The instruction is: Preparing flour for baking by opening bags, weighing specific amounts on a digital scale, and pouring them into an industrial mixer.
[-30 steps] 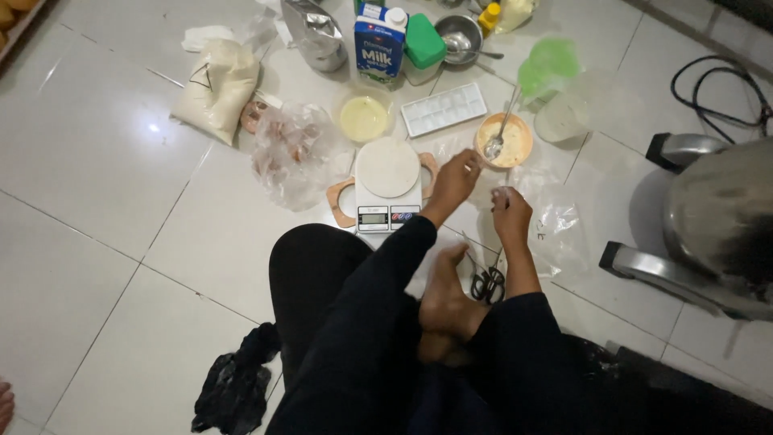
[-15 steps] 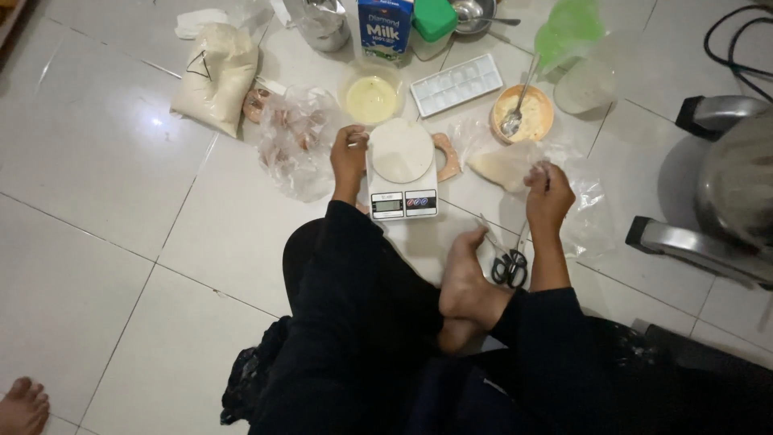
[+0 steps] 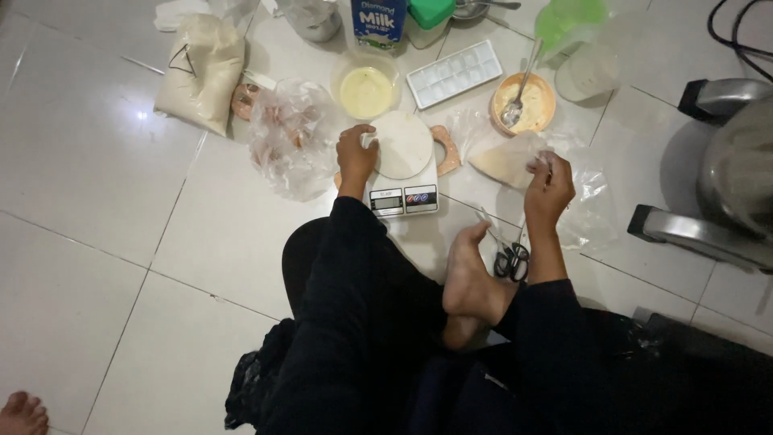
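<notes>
Sitting on a white tiled floor (image 3: 105, 201), head view. Left hand (image 3: 355, 155) rests on the left edge of a white kitchen scale (image 3: 403, 165), fingers curled over the round platform; whether it clamps anything, cannot tell. Right hand (image 3: 550, 187) pinches the rim of a clear plastic bag of pale powder (image 3: 506, 159), right of the scale. Far: bowl of yellow batter (image 3: 366, 89), white ice tray (image 3: 454, 73), orange bowl with spoon (image 3: 524, 103). Scissors (image 3: 510, 259) near the foot.

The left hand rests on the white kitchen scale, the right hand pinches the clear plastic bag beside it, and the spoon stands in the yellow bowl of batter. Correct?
Not quite. In the head view the spoon stands in the orange bowl, not the yellow bowl. The left hand does rest on the scale, and the right hand pinches the plastic bag.
</notes>
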